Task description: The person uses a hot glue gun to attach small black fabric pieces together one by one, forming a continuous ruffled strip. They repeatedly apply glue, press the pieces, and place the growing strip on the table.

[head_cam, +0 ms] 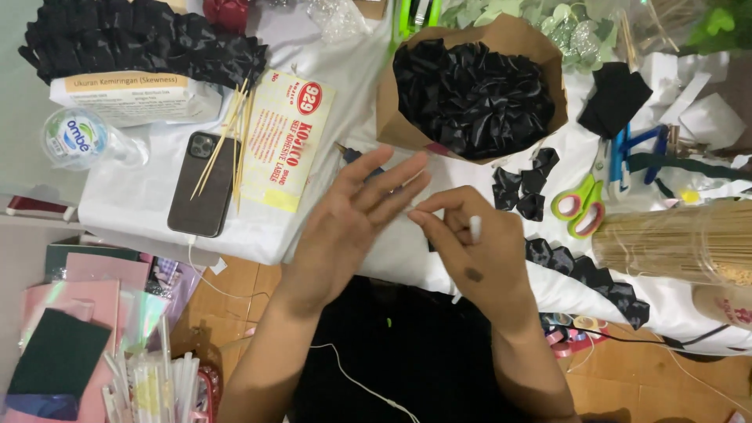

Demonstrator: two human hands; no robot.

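Right hand (479, 254) pinching a thin white stick (475, 228), likely light, stiff and snappable, best held mid-length; left hand (356, 207) open flat, holding nothing.

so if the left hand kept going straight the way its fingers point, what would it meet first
Probably the brown paper cone holding the black ribbon bouquet: the left hand points up and right toward it, though depth is unclear.

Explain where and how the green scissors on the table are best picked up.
Take the scissors by the green loop handles, coming from above and from the person's side. They lie flat on the white cloth with the loops nearest the right hand and the blades pointing away, so the fingers meet the loops first.
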